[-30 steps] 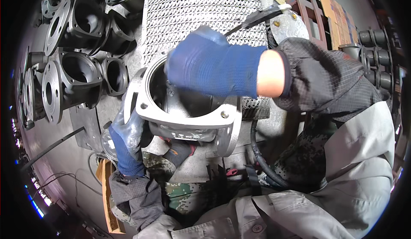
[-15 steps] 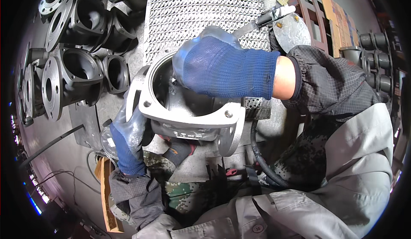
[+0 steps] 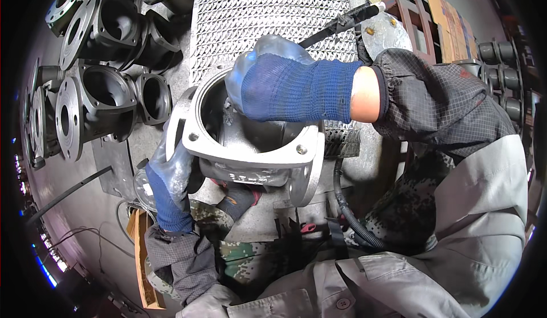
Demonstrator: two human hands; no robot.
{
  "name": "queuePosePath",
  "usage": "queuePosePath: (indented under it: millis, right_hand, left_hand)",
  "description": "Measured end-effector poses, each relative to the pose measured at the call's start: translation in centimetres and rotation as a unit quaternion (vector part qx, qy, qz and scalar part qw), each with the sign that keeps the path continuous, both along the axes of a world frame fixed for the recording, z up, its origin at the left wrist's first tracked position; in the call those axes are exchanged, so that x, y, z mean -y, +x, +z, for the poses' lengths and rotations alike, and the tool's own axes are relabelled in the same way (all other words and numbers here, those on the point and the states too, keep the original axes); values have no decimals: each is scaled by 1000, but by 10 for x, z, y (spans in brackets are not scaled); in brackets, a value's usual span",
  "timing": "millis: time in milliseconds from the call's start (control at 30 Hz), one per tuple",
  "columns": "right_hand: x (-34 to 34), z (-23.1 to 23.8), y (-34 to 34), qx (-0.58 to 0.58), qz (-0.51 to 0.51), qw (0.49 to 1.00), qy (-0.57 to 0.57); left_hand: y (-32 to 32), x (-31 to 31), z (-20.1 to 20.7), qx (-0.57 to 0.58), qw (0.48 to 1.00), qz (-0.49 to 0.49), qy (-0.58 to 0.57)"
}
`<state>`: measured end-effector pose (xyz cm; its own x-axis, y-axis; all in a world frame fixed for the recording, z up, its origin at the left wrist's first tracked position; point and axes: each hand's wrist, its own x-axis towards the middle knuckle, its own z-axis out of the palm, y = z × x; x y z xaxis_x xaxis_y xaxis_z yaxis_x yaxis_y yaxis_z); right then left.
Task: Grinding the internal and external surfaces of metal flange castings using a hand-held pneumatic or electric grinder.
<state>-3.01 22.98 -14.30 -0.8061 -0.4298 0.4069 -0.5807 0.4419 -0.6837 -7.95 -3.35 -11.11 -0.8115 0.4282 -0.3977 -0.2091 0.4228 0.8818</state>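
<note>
A grey cast-metal valve body stands in front of me, its square-cornered top opening facing up and a round flange on each side. My left hand, in a blue coated glove, is closed around the flange on its left. My right hand, gloved alike, makes a fist over the far part of the opening. It grips a long, dark bar-like tool, whose outer end sticks out to the upper right. Under the fist, a small tip shows inside the bore; the glove hides the part between.
Several similar valve bodies stand on the floor at left. A perforated metal sheet lies beyond the work. At right are a round metal plate, a brown rack and cardboard. A corrugated hose runs near my legs.
My right hand has shifted slightly left with the tool, and the tool's outer end has moved left and turned. My left hand and the valve body stay nearly in place.
</note>
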Motion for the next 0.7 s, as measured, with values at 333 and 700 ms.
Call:
queuePosePath:
  millis: [333,700]
  right_hand:
    - [6,40,20,-42,-140,897,418]
    - [19,36,15,-49,-234,822,516]
  left_hand:
    - [0,1,0,-23,1000,-13,5]
    - [-2,2,-6,-33,999,-31,-12]
